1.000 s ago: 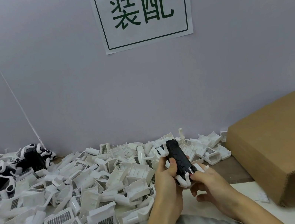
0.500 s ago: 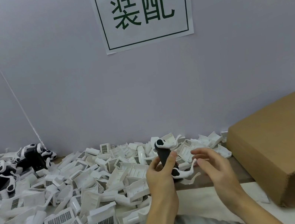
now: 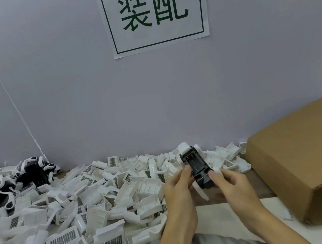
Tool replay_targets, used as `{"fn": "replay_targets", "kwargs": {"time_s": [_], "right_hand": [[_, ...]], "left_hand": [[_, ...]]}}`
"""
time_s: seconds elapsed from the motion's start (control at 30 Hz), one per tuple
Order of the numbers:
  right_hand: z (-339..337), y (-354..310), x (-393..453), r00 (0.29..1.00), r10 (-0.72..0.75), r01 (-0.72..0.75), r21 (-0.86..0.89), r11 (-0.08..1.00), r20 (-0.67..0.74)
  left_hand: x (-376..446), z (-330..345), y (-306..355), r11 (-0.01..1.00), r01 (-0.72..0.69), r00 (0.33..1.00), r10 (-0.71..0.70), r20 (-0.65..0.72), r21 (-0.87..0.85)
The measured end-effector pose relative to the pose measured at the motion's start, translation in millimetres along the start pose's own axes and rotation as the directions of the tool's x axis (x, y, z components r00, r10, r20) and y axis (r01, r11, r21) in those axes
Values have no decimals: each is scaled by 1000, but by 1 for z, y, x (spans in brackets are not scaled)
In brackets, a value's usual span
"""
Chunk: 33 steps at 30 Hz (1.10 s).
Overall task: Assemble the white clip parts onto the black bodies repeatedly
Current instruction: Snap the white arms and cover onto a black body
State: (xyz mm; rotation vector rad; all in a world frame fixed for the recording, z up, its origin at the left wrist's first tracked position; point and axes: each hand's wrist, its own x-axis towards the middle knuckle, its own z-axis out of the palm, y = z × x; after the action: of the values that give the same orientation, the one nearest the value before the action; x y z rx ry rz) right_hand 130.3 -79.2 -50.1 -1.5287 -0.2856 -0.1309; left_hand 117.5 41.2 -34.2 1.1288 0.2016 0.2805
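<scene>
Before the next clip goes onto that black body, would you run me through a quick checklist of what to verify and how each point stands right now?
1. Black body held off the table: ok, both hands are on it.
2. Left hand grip: ok, thumb presses the body's left edge.
3. Right hand grip: ok, thumb and fingers pinch the near end.
4. Open side of the body facing up: ok, its ribbed interior shows.
5. White clip parts fully seated: cannot tell, white pieces show at both ends, but their joints are hidden.
6. Supply of loose white parts: ok, a large pile lies to the left.
</scene>
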Motion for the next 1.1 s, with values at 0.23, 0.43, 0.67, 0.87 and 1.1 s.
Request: {"fn": "replay_targets", "kwargs": {"time_s": [0.23,0.43,0.67,0.87,1.1], "right_hand": [[1,-4,-2,953,253,-280,162,946,166],[6,-1,9,993,84,-99,-193,976,-86],[3,7,65,997,-9,-44,-700,712,-71],[10,12,85,998,47,9,-875,485,37],[-4,-3,71,976,-3,-95,-436,895,-217]], "left_hand": [[-2,0,1,984,179,983,-178,34,-25],[2,-4,-3,972,170,985,-174,-11,-161],[4,-3,-2,967,176,981,-188,-49,-187],[3,-5,-5,967,160,985,-170,-35,-199],[8,-6,-10,979,136,990,-141,-20,-150]]}}
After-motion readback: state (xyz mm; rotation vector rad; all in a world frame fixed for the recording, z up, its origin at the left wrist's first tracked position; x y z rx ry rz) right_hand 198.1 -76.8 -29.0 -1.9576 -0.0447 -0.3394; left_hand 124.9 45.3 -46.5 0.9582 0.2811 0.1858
